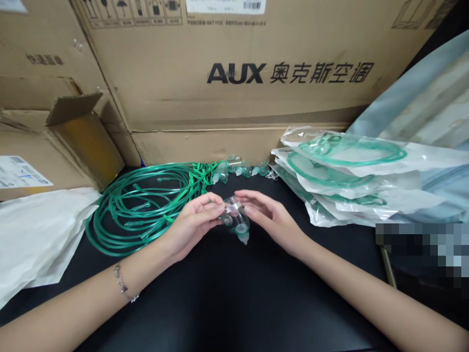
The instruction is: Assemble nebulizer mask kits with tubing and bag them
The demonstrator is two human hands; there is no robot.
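Observation:
A clear, green-tinted oxygen mask [237, 216] is held over the black table, its pale connector end pointing down. A whitish metal strip shows across its upper part. My left hand [196, 215] pinches the mask's left edge between thumb and fingers. On the opposite side, my right hand [269, 214] has its thumb and curved fingers at the mask's right rim. Behind them lie more oxygen masks [240, 168] in a row. Left of these, green elastic straps [202, 175] rest beside coiled green tubing [120, 205].
Clear-and-white packages [351, 156] with green tubing are stacked at the right. White wrappers [40, 230] lie at the left. A large cardboard box [249, 102] stands along the back, with an open smaller carton [84, 142] at the left. Light blue fabric [417, 93] hangs at the right.

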